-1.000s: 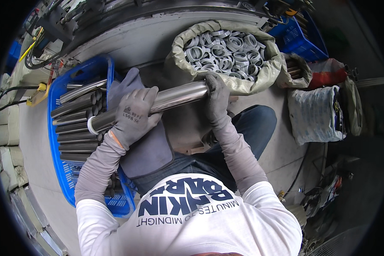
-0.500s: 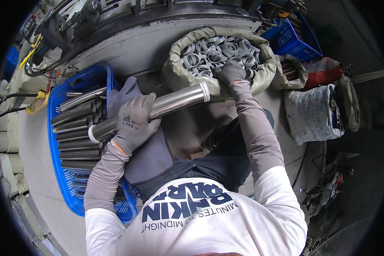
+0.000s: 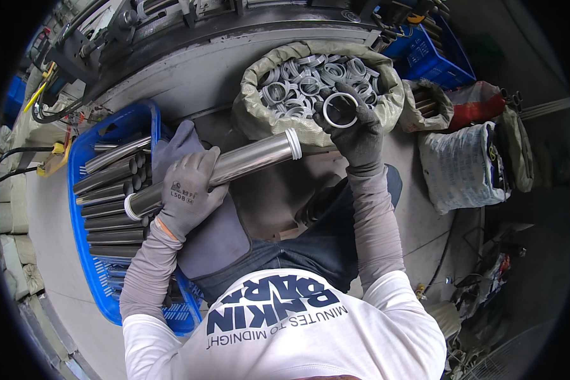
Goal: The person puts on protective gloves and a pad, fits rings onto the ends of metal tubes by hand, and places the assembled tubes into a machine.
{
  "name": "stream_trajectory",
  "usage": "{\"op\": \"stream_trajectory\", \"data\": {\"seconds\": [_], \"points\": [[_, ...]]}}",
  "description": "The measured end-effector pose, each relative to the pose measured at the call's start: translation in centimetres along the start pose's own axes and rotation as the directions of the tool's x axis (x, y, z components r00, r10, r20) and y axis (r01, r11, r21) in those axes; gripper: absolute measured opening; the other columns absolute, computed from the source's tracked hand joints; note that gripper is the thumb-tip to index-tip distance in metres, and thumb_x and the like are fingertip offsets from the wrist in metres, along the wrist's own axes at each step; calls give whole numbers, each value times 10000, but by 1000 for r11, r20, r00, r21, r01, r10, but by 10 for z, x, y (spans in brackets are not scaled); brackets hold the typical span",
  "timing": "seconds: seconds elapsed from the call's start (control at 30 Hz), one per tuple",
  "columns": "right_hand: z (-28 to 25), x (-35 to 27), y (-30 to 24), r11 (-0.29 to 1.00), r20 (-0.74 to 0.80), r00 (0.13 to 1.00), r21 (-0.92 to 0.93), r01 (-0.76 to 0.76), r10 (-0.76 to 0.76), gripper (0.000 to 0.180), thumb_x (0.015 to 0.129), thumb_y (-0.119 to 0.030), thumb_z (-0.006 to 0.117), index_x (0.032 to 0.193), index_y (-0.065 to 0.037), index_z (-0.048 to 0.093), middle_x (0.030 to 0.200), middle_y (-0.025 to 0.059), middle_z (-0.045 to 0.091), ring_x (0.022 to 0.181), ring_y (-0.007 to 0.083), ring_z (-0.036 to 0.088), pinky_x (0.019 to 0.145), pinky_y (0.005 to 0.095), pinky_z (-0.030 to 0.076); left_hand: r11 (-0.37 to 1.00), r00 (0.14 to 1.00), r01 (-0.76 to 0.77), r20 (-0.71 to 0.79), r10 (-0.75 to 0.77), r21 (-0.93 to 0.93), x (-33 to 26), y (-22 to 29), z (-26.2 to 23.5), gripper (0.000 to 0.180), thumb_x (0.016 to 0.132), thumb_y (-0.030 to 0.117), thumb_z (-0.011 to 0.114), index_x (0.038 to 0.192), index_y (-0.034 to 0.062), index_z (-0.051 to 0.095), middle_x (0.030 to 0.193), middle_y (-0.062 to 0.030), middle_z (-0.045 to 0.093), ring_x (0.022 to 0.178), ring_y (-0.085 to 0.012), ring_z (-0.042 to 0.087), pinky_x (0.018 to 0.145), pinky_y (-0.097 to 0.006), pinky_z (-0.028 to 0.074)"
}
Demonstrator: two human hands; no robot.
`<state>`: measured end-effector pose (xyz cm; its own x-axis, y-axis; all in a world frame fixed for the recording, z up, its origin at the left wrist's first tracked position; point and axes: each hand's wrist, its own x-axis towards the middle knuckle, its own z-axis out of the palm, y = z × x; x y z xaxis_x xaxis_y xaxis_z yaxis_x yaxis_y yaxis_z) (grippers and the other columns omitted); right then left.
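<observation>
My left hand (image 3: 187,190), in a grey glove, grips a shiny steel tube (image 3: 247,161) held across my lap, with a white ring on each of its two ends. My right hand (image 3: 354,130), also gloved, holds a single white ring (image 3: 340,109) above the edge of an open sack (image 3: 253,117) filled with several such rings. The tube's right end lies just left of my right hand, apart from it.
A blue crate (image 3: 79,158) with several steel tubes stands at my left. A grey cloth (image 3: 215,234) covers my lap. A second blue crate (image 3: 427,54), a white woven bag (image 3: 459,164) and a red bag (image 3: 475,104) sit to the right. Machinery runs along the top.
My right hand let go of the tube's right end, reached into the sack and came up holding one white ring. The left hand kept its grip on the tube.
</observation>
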<state>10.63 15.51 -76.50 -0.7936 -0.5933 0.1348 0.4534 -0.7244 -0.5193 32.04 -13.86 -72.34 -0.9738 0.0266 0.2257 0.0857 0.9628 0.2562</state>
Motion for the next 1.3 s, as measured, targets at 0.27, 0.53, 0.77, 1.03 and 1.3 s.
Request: {"op": "stream_trajectory", "data": {"seconds": [0.27, 0.53, 0.77, 1.03, 1.3], "points": [[-16, 0, 0, 996, -48, 999, 86, 0, 4, 563, 1043, -299, 569, 1510, 6, 491, 1362, 195, 652, 1202, 330, 677, 1029, 545, 575, 999, 997, -13, 73, 16, -45, 13, -2, -16, 644, 744, 248, 801, 1331, 54, 620, 1155, -180, 687, 1082, -377, 661, 946, -482, 509], [-42, -3, 8, 823, -252, 956, -567, -21, -149, 469, 1086, -337, 529, 1410, -3, 586, 1213, 148, 715, 1038, 223, 711, 844, 365, 625, 897, 943, -12, -294, 157, 442, 219, -50, -58, 607, 839, 217, 776, 1389, 109, 541, 1240, -120, 665, 1223, -338, 619, 1023, -483, 483], [-18, 3, 1, 368, -58, 962, -929, 46, -269, 443, 1092, -277, 500, 1308, 77, 656, 1131, 122, 723, 978, 170, 713, 814, 294, 598, 800, 876, 185, -465, 129, 570, 380, -125, -50, 351, 857, 112, 684, 1207, 102, 681, 1208, -189, 707, 1157, -359, 679, 970, -489, 547], [-9, 10, -3, 540, -283, 952, -822, -179, -116, 489, 1000, -296, 538, 1302, 60, 681, 1098, 94, 726, 972, 158, 678, 884, 275, 528, 840, 981, 186, -137, -135, 510, 429, -168, -27, 591, 901, 177, 730, 1452, 142, 518, 1426, -168, 600, 1316, -353, 596, 1075, -495, 486], [-33, 16, 12, -14, 153, 973, -988, 153, -170, 391, 863, 43, 565, 1202, -92, 705, 1357, 174, 681, 1213, 347, 651, 1026, 390, 510, 874, 953, -18, -255, 162, 486, 294, -141, -30, 617, 905, 162, 706, 1491, 124, 515, 1418, -156, 607, 1364, -344, 552, 1154, -476, 433]]}}
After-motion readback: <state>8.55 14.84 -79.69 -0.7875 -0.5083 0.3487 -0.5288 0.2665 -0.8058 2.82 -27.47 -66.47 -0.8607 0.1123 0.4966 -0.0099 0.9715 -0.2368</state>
